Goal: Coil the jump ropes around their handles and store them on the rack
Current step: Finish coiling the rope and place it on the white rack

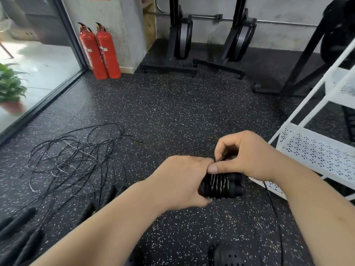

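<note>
My left hand (pixel 180 181) grips a pair of black jump rope handles (pixel 222 186) held side by side, with several turns of black rope wound round them. My right hand (pixel 247 156) pinches the rope just above the handles, thumb against my left hand's fingers. A loose length of this rope (pixel 273 208) hangs down under my right wrist. A tangle of more black ropes (pixel 76 156) lies on the floor to the left, with their black handles (pixel 21 223) at the lower left. The white perforated rack (pixel 317 150) stands at the right.
Two red fire extinguishers (pixel 99 50) stand against the wall at the back left. Black machine stands (pixel 180 45) line the back wall. A potted plant (pixel 10 89) sits behind the glass at the left. A black shoe (pixel 232 256) shows at the bottom edge.
</note>
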Demonstrator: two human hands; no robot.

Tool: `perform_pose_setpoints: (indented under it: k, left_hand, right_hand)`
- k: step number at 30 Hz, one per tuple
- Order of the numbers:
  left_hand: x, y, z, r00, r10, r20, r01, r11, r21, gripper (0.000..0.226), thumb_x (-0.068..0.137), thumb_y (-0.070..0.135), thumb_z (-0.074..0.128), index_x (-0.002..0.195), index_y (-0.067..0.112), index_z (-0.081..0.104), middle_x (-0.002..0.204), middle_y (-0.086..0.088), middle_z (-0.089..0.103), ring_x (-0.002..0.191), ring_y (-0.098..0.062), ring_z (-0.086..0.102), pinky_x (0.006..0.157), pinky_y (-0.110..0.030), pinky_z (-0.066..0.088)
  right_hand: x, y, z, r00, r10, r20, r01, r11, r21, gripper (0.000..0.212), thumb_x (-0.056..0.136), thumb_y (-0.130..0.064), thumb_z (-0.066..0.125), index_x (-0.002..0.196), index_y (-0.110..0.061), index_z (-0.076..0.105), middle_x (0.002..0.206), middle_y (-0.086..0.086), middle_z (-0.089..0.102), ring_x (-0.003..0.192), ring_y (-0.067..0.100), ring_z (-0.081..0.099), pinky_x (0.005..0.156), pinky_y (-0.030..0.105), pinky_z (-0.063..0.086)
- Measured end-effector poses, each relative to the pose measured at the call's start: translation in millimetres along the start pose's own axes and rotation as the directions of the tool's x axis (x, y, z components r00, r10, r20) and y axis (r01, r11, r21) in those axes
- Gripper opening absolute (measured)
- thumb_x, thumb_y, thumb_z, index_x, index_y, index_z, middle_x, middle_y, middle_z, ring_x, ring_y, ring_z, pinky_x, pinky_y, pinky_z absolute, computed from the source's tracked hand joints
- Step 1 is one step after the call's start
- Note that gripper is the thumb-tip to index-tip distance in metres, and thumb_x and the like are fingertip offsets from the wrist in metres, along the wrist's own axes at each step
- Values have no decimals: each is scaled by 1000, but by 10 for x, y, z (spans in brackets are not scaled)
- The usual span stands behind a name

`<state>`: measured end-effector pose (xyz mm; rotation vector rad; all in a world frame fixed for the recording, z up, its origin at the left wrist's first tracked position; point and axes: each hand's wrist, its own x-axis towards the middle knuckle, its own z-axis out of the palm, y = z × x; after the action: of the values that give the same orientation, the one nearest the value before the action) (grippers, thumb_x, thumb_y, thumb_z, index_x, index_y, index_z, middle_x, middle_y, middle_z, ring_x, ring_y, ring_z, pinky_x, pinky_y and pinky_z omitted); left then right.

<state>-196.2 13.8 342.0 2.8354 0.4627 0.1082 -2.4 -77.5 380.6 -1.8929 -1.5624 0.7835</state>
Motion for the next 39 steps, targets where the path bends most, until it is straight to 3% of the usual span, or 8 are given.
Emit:
perform_pose_setpoints:
  k: [5,8,11,15,22,29,34,39]
  left_hand:
    - [-59,79,-119,1000,-7,22,13,968,-252,90,79,64,83,140,34,24,100,13,63,88,-11,62,82,-33,52]
    - [-61,70,-191,997,-13,70,44,887,-460,99,81,44,88,150,37,16,111,10,64,92,-13,64,85,-35,53]
    - [-59,63,-253,996,-18,87,69,779,-623,96,83,16,82,149,42,17,107,5,64,81,-18,65,76,-39,55]
    - [-28,-12,-234,986,-168,12,138,763,-631,80,84,24,87,142,40,34,111,17,70,86,-10,69,75,-32,57]
    - [-8,-150,-188,914,-382,-140,236,778,-582,43,72,40,93,106,40,68,88,15,70,81,-3,62,65,-15,49]
    - [-14,-219,-216,876,-444,-188,207,699,-685,49,73,38,94,109,44,62,96,18,75,86,-5,70,72,-19,54]
    - [24,-347,-223,776,-613,-147,397,656,-641,51,74,46,92,114,41,60,96,19,72,81,6,65,64,-14,45]
    - [42,-502,-196,750,-646,-139,522,708,-475,42,80,49,87,106,28,61,90,12,63,75,-6,60,55,-24,39]
  right_hand:
    - [-41,89,-67,998,28,48,-43,933,357,30,84,-27,84,84,0,69,64,1,64,56,11,58,54,18,47]
    - [-54,85,-48,993,97,65,-117,850,513,24,97,-18,73,94,5,66,60,-6,63,48,3,56,46,13,45]
    - [-29,101,-22,989,137,53,-145,849,509,17,91,-30,76,90,-13,73,81,1,71,67,12,65,59,24,53]
    - [19,178,125,980,192,-53,-147,876,460,24,105,-10,62,88,-18,77,84,7,73,78,20,59,68,34,47]
    - [199,232,473,912,380,-152,-281,852,442,35,98,5,45,72,-16,54,55,-3,47,53,12,35,61,33,31]
    - [180,39,546,938,329,-108,-182,734,655,36,111,-14,50,76,-17,58,59,-1,55,47,10,33,47,23,31]
    - [133,82,597,976,162,-144,-147,983,108,25,111,-32,54,93,-26,72,65,1,66,46,6,45,48,25,35]
    - [-21,-105,639,974,85,-210,-176,866,-468,24,111,-43,47,125,-36,66,88,-11,71,73,10,66,66,33,55]
